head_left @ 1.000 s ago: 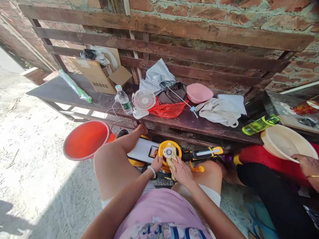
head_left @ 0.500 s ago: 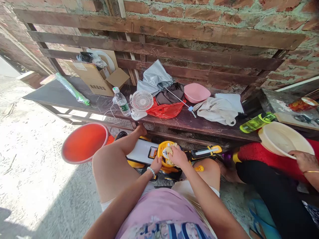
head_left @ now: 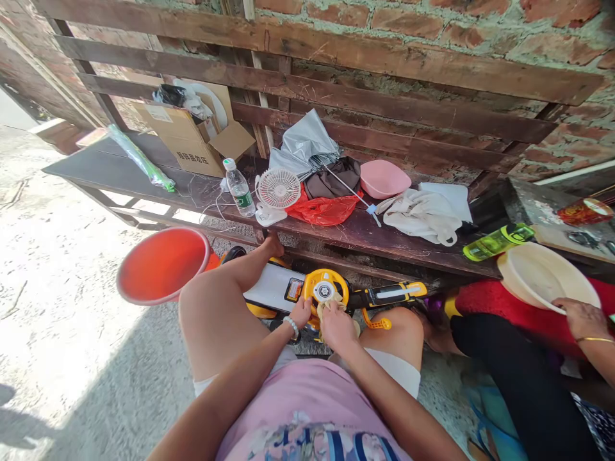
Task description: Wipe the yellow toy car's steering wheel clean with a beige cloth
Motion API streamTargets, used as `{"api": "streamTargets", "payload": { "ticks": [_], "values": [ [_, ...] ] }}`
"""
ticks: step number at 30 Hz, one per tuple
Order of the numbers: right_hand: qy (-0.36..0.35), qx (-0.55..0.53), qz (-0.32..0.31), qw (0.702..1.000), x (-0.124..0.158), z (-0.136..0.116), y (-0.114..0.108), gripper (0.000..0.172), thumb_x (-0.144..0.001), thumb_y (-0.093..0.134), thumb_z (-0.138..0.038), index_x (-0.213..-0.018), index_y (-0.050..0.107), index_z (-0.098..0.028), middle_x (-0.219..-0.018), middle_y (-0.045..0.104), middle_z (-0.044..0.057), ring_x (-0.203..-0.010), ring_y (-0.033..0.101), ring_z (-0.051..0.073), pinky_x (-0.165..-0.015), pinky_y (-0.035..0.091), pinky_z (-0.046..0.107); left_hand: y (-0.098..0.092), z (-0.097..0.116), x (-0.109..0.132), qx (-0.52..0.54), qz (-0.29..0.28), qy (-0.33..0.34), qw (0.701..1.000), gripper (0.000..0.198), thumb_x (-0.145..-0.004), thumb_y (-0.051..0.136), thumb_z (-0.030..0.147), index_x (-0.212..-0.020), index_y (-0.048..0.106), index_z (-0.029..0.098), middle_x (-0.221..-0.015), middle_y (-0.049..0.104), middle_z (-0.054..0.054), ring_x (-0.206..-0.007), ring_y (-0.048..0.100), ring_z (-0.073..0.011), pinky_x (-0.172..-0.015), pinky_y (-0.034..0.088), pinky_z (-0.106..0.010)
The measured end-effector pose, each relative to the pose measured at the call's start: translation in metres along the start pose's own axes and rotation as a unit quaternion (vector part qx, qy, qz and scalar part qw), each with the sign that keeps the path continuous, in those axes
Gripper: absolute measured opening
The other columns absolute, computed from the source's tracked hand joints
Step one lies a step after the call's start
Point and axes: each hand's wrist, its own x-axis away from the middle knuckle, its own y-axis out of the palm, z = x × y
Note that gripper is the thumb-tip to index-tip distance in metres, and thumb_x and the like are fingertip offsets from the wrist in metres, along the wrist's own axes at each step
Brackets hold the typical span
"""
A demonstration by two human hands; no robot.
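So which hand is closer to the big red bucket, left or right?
Left. The left hand holds the yellow steering wheel, right of the bucket; the right hand, gripping the cloth, is farther right.

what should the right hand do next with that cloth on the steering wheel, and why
I'd probably slide the cloth along the near rim of the yellow steering wheel: the right hand holds it bunched there, and the left hand is at the wheel's left side, where it could help steady it.
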Motion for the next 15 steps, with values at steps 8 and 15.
{"api": "streamTargets", "payload": {
  "ticks": [8,15],
  "values": [
    [-0.043,-0.030,0.045,0.998,-0.020,-0.009,-0.033,0.041,-0.098,0.052,-0.031,-0.138,0.057,-0.023,-0.131,0.057,0.015,-0.110,0.064,0.026,-0.086,0.053,0.033,-0.001,0.010,0.009,0.083,-0.018,-0.011,0.996,0.017,-0.103,0.041,0.027,-0.095,0.054,0.019,-0.067,0.058,0.002,-0.065,0.061,-0.0150,-0.074,0.054,-0.030],
    [-0.082,0.046,-0.013,0.996,-0.046,-0.017,-0.045,0.039,-0.097,0.047,-0.017,-0.133,0.063,-0.019,-0.136,0.055,0.018,-0.107,0.065,0.029,-0.085,0.055,0.039,-0.005,0.003,0.003,0.043,-0.033,-0.005,0.999,0.015,-0.101,0.042,0.026,-0.091,0.052,0.022,-0.064,0.057,0.003,-0.061,0.061,-0.0165,-0.077,0.057,-0.036]
  ]
}}
